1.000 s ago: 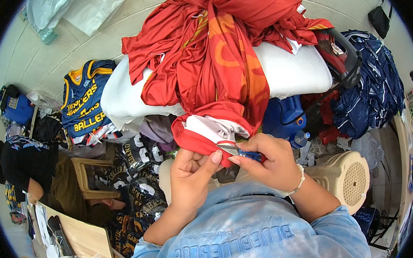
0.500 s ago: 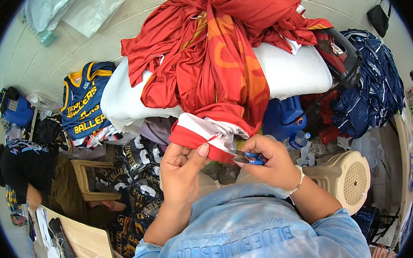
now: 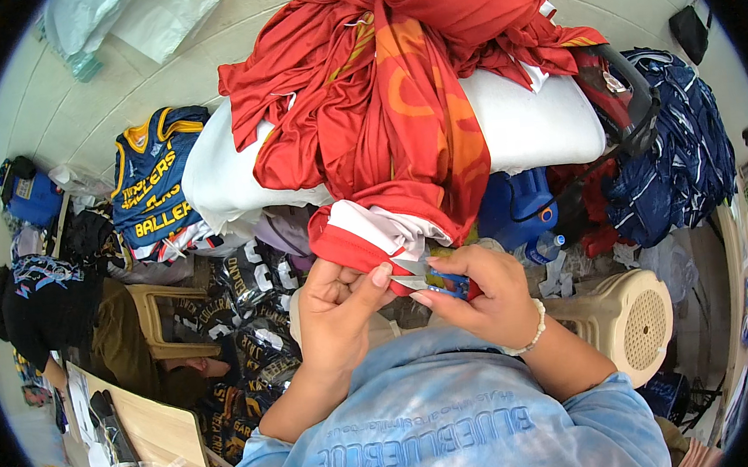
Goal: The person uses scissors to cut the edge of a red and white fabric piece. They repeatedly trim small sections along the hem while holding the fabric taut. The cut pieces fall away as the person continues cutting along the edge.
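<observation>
Left hand (image 3: 336, 311) pinches shiny red-and-white cloth (image 3: 349, 249); right hand (image 3: 484, 286) grips small blue-handled metal snips (image 3: 409, 282).
White-covered board (image 3: 536, 120) beyond, pale block wall (image 3: 147, 89) behind; snips half hidden from here.

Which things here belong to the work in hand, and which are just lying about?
In hand:
red-and-white cloth, pinched by the left hand
blue-handled scissors, in the right hand

Apparently lying about:
navy jersey
blue container
beige stool
bottle

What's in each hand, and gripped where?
Left hand: red-and-white cloth, pinched by its red edge band between thumb and fingers. Right hand: small snips, held by the blue handles, blades at the cloth.
</observation>
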A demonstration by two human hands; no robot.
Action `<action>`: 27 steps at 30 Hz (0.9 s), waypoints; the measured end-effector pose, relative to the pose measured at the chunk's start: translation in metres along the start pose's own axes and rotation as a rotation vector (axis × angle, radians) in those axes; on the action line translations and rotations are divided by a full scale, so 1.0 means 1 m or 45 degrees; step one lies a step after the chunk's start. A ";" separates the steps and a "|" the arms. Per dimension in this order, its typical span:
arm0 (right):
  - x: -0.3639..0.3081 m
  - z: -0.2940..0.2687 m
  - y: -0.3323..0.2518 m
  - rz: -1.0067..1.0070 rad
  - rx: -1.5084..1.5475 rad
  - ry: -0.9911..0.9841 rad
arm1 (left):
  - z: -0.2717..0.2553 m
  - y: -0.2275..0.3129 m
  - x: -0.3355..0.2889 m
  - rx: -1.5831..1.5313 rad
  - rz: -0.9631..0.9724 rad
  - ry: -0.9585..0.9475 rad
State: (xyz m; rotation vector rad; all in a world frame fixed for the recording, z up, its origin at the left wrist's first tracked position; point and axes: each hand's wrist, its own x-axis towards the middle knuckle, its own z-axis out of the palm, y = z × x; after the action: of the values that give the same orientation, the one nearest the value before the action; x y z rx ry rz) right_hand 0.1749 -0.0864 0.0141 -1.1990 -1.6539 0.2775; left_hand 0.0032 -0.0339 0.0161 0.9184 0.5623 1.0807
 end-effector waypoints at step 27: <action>-0.006 0.009 0.014 0.467 0.605 -0.245 | -0.006 0.004 0.006 -0.029 -0.050 0.065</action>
State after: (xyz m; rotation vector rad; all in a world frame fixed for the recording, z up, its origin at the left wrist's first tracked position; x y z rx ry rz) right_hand 0.1751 -0.0816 -0.0028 -1.1209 -1.4051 0.9841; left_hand -0.0013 -0.0254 0.0165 0.8587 0.6066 1.0752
